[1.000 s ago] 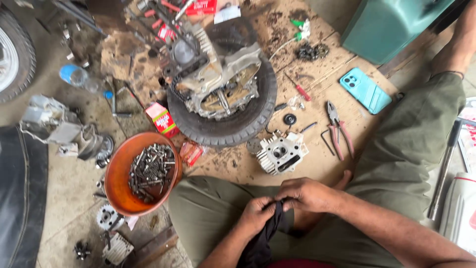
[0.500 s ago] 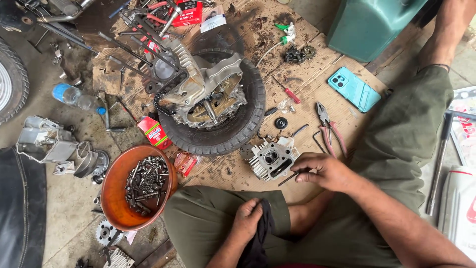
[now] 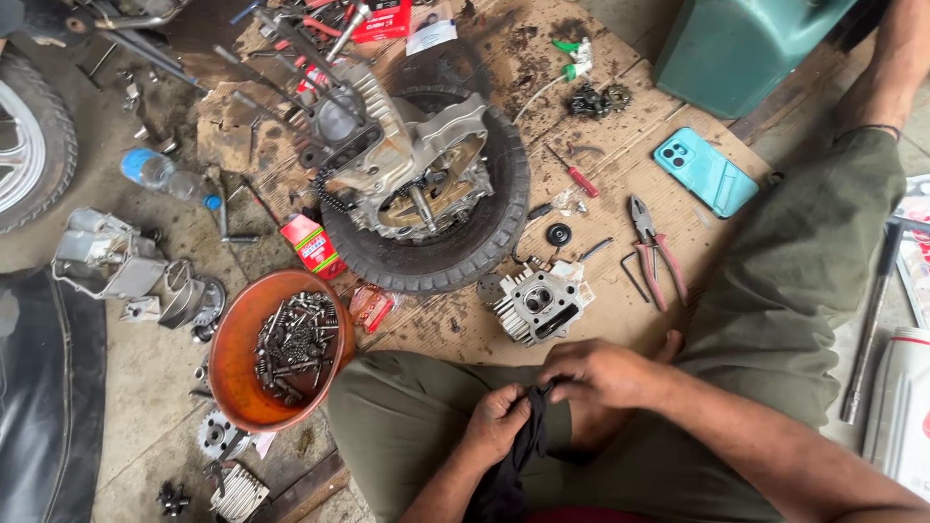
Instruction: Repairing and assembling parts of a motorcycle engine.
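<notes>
I sit cross-legged on the floor in olive trousers. My left hand point(image 3: 496, 423) and my right hand point(image 3: 596, 373) meet over my lap, and both pinch a dark cloth point(image 3: 513, 465) that hangs down between them. Whether something small lies inside the cloth I cannot tell. Just beyond my hands a grey finned cylinder head point(image 3: 539, 302) rests on the cardboard. Further out, an engine crankcase point(image 3: 407, 165) lies on top of a small black tyre point(image 3: 465, 247).
An orange bowl point(image 3: 237, 358) of bolts sits at my left knee. Red-handled pliers point(image 3: 654, 247), a hex key, a red screwdriver point(image 3: 576, 174) and a teal phone point(image 3: 705, 171) lie on the right. A green container point(image 3: 736, 48) stands behind. Engine parts and a plastic bottle point(image 3: 160, 174) lie left.
My right hand, which reached out beside the cylinder head half a second ago, has come back to the cloth at my left hand. The view has shifted slightly.
</notes>
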